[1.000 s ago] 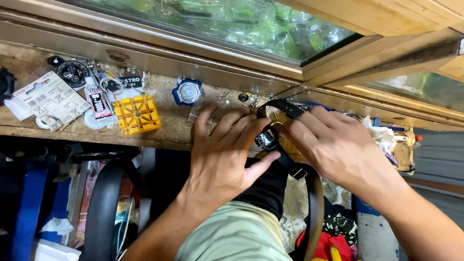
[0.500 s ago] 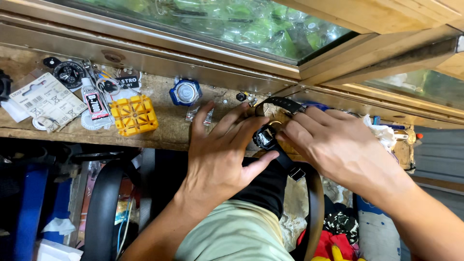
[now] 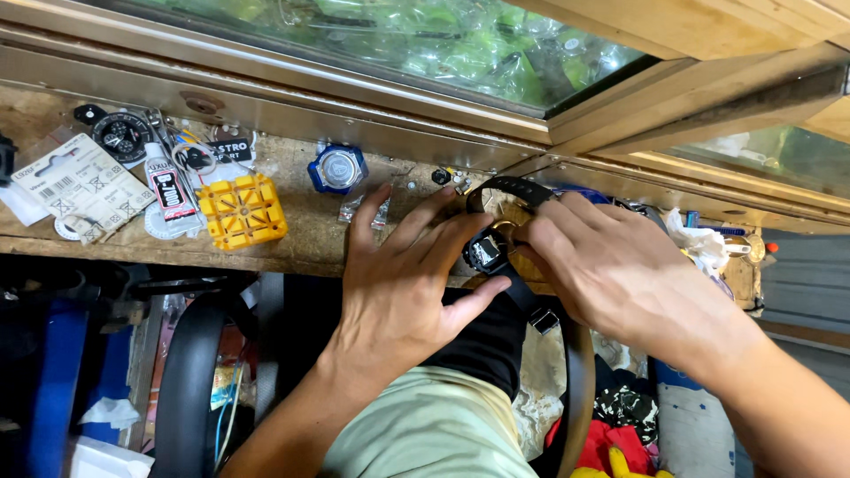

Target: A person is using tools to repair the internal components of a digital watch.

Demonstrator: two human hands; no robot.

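Head view, looking down on a worn wooden desk [image 3: 301, 235] set below a glazed window frame [image 3: 372, 133]. The black wristwatch [image 3: 487, 252] lies at the desk's near edge, its square case facing up, one strap [image 3: 513, 188] arching away toward the window frame and the other strap [image 3: 524, 301] hanging off the edge toward the person's lap. The left hand [image 3: 398, 292] lies palm down just left of the wristwatch; its fingers [image 3: 416, 221] are spread, the fingertips reaching the case from the left and the thumb extending below it, beside the hanging strap. The right hand [image 3: 620, 274] covers the area just right of the wristwatch; its fingers [image 3: 540, 239] are drawn together and curl onto the case's right side. Whether they pinch the case or merely press it cannot be told.

Left of the wristwatch, well apart, sits a blue watch case [image 3: 337, 168] with a round face. Farther left stands a yellow plastic holder block [image 3: 242, 211]; beyond it lie a small glue tube [image 3: 168, 188], a printed card [image 3: 80, 184] and a round black watch dial [image 3: 121, 134]. Right of the wristwatch, past the right hand, lies crumpled white tissue [image 3: 704, 243].
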